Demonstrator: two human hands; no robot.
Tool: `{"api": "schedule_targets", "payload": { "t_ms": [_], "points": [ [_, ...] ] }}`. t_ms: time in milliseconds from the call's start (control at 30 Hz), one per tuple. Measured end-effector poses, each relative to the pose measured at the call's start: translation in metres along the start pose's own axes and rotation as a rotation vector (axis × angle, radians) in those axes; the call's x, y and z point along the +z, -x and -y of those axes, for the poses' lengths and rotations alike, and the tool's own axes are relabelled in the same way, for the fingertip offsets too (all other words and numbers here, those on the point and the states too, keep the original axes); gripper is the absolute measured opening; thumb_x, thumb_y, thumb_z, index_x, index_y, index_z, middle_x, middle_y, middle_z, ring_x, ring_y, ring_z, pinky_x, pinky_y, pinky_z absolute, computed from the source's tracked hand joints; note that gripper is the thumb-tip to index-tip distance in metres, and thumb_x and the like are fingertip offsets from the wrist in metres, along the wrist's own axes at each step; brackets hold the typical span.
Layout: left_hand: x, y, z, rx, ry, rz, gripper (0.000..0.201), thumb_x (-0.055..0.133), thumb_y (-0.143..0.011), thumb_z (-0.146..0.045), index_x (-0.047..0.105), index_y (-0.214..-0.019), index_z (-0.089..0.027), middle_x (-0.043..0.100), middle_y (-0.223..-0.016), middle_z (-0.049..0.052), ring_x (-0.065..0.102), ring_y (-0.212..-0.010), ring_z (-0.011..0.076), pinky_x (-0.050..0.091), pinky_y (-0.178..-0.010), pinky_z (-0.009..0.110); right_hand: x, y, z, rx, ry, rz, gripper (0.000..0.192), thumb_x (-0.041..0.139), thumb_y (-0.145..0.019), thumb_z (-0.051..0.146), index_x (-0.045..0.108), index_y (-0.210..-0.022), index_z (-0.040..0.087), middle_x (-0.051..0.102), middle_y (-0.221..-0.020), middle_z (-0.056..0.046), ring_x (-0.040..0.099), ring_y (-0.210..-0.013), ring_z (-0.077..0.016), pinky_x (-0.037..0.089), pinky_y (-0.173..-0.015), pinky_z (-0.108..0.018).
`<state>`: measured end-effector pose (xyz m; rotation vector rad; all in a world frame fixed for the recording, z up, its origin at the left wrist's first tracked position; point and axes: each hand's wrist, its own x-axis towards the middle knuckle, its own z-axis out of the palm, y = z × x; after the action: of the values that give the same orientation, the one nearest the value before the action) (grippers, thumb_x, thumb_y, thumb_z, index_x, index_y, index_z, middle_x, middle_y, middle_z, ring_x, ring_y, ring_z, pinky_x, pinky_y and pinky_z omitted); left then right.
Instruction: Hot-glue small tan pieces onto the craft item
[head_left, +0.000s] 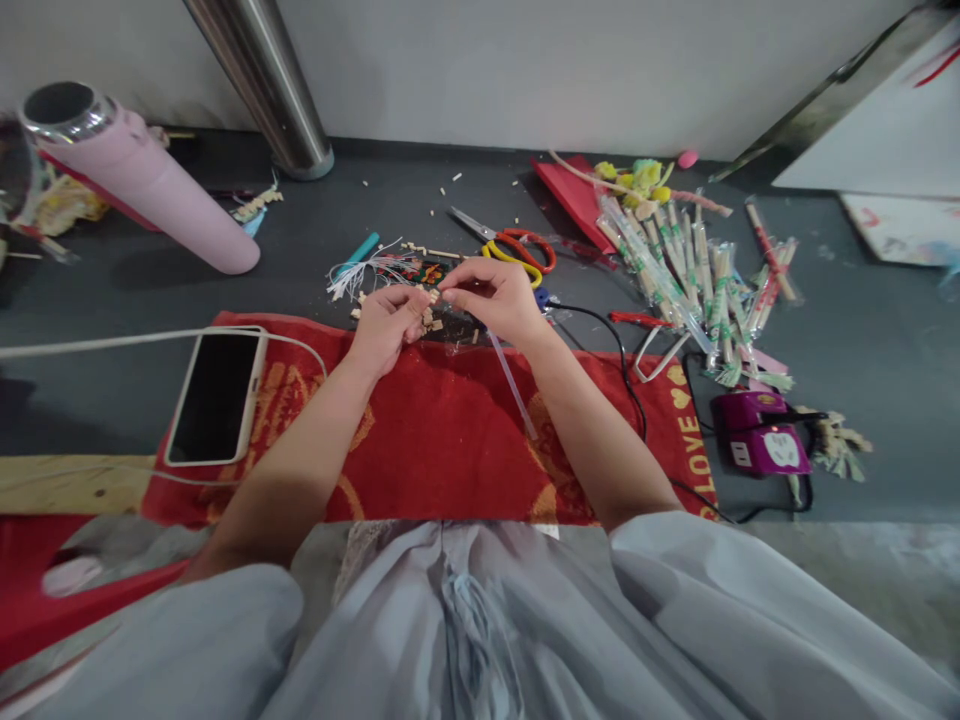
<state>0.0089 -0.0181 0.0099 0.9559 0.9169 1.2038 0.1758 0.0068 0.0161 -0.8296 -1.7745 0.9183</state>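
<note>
Nearest to me lies the red cloth towel with golden pattern [442,440], and I take all places from it. On its left part rests a black-screened phone in a white case [216,397]; from its far edge, a clear thin plastic tube [513,388] reaches toward its middle.

Just beyond this far edge, my left hand [390,325] has thumb and finger pressed together on a small pale wooden piece [433,296]. The fingertips of my right hand [499,295] come close to the same piece; whether they are clamped on it, or on something thinner, I cannot tell.

Around my hands, beyond the towel, are scattered loose pale wooden bits [430,318], with a bunch of white strings [356,272] to the left and scissors with red and yellow handles [517,250] to the right. I judge the work to be in its middle: one piece is in handling, many bits seem not yet used, and I can distinguish no finished article between my fingers.
</note>
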Motion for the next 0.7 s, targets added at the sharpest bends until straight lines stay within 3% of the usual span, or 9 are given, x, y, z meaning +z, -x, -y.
{"api": "schedule_targets", "payload": {
  "t_ms": [233, 500, 700],
  "points": [
    [-0.0012, -0.0006, -0.0009, -0.043, -0.014, 0.053, 0.040, 0.079, -0.065, -0.051, 0.062, -0.063, -0.016, 0.036, -0.034, -0.009, 0.029, -0.031, 0.0019, 0.025, -0.033, 0.016, 0.0020, 0.0010, 0.0002, -0.005, 0.033, 0.028, 0.015, 0.068, -0.079, 0.032, 0.071, -0.081, 0.017, 0.068, -0.082, -0.003, 0.059, -0.076, -0.0127, 0.048, -0.071, -0.028],
    [0.0007, -0.0002, -0.0018, -0.043, -0.007, 0.044, 0.045, 0.084, -0.056, -0.054, 0.060, -0.059, -0.016, 0.038, -0.034, -0.008, 0.027, -0.033, 0.0010, 0.023, -0.034, 0.015, 0.0021, 0.0015, 0.0014, -0.005, 0.041, 0.034, 0.016, 0.067, -0.080, 0.032, 0.070, -0.081, 0.017, 0.068, -0.081, -0.003, 0.059, -0.074, -0.0120, 0.048, -0.071, -0.027],
    [0.0000, -0.0019, 0.0002, -0.056, -0.030, 0.015, 0.044, 0.083, -0.058, -0.053, 0.059, -0.062, -0.016, 0.039, -0.035, -0.009, 0.027, -0.032, 0.0013, 0.022, -0.033, 0.016, 0.0072, 0.0033, -0.0027, 0.069, 0.002, 0.002, 0.019, 0.067, -0.078, 0.033, 0.069, -0.081, 0.015, 0.068, -0.081, -0.003, 0.058, -0.073, -0.0112, 0.048, -0.067, -0.025]
  ]
}}
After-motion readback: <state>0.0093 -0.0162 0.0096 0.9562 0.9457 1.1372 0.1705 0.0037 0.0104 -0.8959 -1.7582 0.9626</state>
